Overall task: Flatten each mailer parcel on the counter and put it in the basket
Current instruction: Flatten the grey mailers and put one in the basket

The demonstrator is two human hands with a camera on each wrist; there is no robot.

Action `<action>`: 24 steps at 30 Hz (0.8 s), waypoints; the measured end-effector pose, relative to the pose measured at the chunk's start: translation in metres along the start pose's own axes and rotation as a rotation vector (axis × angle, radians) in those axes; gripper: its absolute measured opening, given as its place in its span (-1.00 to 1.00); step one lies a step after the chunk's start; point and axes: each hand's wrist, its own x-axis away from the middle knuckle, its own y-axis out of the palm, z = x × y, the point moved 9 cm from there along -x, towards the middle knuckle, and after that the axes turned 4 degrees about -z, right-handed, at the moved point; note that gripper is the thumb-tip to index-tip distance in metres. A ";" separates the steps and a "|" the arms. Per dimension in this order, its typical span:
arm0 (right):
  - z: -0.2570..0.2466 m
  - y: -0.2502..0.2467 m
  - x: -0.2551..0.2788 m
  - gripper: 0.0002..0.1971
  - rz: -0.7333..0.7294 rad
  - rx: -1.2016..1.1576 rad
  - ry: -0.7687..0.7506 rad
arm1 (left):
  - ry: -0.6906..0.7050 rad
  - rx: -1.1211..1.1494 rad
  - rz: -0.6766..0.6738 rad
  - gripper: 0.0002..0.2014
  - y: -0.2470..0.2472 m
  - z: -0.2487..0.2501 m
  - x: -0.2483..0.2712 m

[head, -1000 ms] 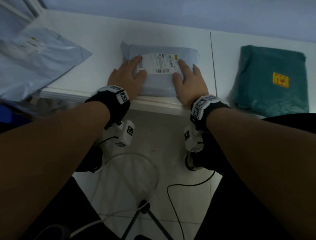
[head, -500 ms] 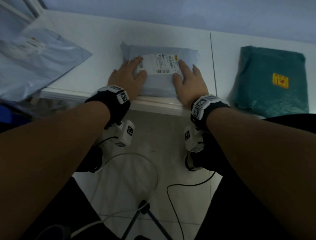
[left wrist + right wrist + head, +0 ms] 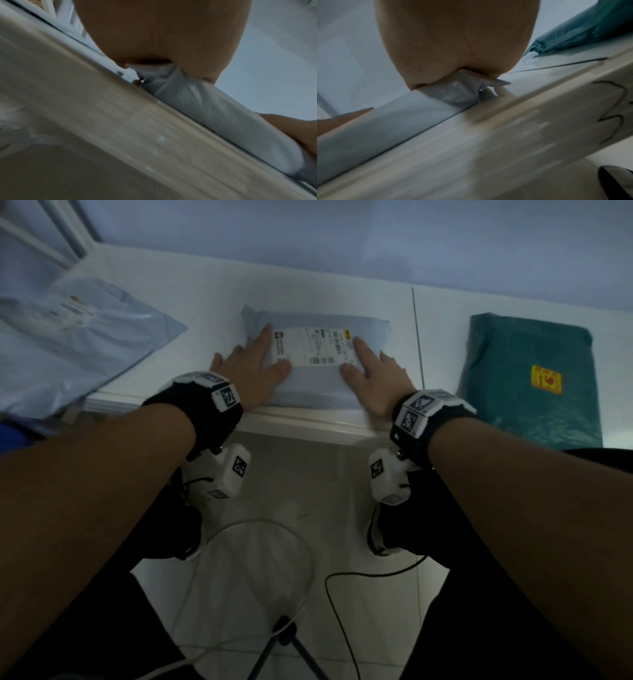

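A grey mailer parcel [image 3: 317,386] with a white shipping label [image 3: 313,347] lies at the front edge of the white counter [image 3: 212,289]. My left hand [image 3: 255,364] lies flat on the parcel's left side and my right hand [image 3: 370,371] flat on its right side, fingers straight, palms pressing down. In the left wrist view my palm [image 3: 163,33] sits on the crumpled grey parcel [image 3: 197,102]; in the right wrist view my palm [image 3: 453,40] squashes the parcel's corner [image 3: 458,93]. No basket is in view.
A teal mailer parcel [image 3: 534,378] with a yellow sticker lies on the counter to the right. A large flat grey mailer [image 3: 75,344] hangs over the counter's left end. Below the counter edge are floor tiles, cables and a tripod [image 3: 284,642].
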 end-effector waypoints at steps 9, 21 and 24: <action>-0.018 -0.027 0.006 -0.46 0.038 -0.042 0.035 | 0.124 -0.237 -0.052 0.19 -0.011 0.010 0.024; -0.023 -0.012 0.033 -0.34 -0.061 0.030 -0.017 | 0.170 -0.438 0.013 0.20 0.001 0.004 0.050; -0.022 -0.015 0.041 -0.30 -0.045 0.005 -0.050 | 0.170 -0.410 0.074 0.10 -0.003 0.005 0.053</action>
